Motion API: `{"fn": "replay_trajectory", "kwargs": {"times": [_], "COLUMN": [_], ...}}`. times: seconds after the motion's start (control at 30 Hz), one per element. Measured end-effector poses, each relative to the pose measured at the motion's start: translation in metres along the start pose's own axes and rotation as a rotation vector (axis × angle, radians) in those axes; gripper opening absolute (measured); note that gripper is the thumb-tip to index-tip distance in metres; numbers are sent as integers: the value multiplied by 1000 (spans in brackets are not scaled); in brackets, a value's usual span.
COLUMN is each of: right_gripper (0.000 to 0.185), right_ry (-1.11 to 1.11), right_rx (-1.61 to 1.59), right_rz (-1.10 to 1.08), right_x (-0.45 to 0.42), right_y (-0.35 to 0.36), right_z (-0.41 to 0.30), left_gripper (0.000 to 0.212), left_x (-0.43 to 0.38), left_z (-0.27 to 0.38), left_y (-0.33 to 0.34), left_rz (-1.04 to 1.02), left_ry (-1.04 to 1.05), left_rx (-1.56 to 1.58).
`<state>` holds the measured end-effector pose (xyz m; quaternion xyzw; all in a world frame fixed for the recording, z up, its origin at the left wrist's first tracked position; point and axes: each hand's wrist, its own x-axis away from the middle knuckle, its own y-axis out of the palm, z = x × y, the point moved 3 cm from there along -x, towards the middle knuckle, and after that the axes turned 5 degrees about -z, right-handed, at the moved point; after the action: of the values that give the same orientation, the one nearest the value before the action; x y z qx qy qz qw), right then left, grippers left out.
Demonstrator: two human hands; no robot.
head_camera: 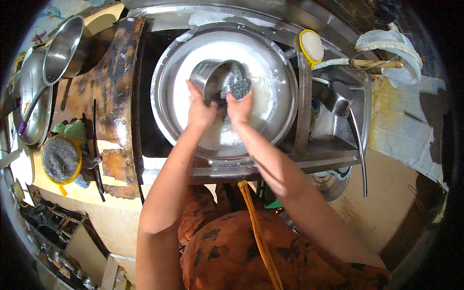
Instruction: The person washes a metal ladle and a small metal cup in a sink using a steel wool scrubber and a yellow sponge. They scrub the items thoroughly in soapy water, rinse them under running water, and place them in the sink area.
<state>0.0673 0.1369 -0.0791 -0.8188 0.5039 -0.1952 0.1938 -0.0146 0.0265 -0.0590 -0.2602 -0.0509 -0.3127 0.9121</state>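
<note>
My left hand (201, 113) grips the near left side of a stainless steel pot (203, 73). The pot is tipped so that its mouth faces right. In my right hand (240, 109) is a steel wool scourer (239, 87), held at the pot's mouth and blurred. Whether it presses on the rim or the inner wall, I cannot tell. Both hands are over a wide metal basin (288, 116) with whitish, cloudy water in it. My fingers behind the pot and the scourer are partly hidden.
The basin rests on a metal sink frame (303, 105). To the right are a yellow-edged sponge (312, 46), a long-handled metal ladle (340, 98) and a wooden-handled strainer (377, 63). Leftward lie a scorched board (119, 79), a metal bowl (63, 47) and a yellow-rimmed scouring pad (61, 158).
</note>
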Motion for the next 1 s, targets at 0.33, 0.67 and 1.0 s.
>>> {"fn": "replay_trajectory", "kwargs": {"times": [0.33,0.67,1.0], "right_gripper": [52,47,62], "right_ry": [-254,169,-676], "right_rx": [198,21,524], "right_rz": [16,-93,-301], "right_x": [-29,8,-59], "right_y": [-4,9,-17], "right_z": [-39,26,-55], "left_gripper": [76,90,90], "left_x": [-1,8,6], "left_z": [25,44,28], "left_y": [-18,-17,-19], "left_rz": [-51,-83,37], "left_ry": [-163,-69,-4], "left_rx": [-167,-327,-171]}}
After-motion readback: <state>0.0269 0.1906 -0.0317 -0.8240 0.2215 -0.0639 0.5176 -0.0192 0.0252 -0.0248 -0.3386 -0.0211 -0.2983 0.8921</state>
